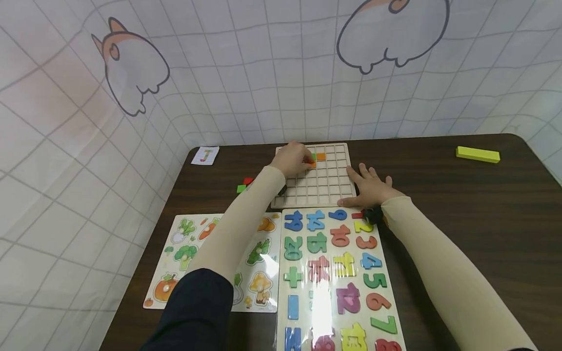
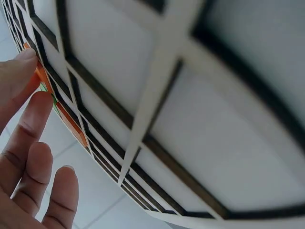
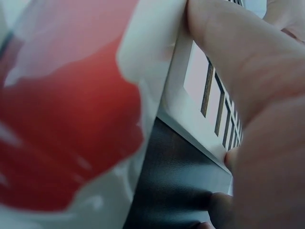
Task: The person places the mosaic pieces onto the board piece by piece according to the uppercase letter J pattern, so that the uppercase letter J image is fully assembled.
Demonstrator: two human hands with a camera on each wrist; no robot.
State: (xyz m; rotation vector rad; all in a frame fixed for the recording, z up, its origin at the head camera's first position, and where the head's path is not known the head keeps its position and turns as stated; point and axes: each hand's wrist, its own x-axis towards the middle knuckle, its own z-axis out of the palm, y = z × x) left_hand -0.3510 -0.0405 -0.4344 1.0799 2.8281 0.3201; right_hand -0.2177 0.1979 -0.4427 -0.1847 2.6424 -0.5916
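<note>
A pale wooden grid board lies on the table, with a green tile and an orange tile in cells near its far edge. My left hand is over the board's far left part, pinching another orange tile between thumb and index finger at the grid. In the left wrist view that tile sits against the grid bars, and the other fingers are loosely bent. My right hand rests spread at the board's near right corner, its thumb along the near edge and fingertips at the right side.
Red and green tiles lie left of the board. Nearer stand a vegetable picture board and a number puzzle board. A small card lies far left, a yellow block far right. A curtain hangs behind.
</note>
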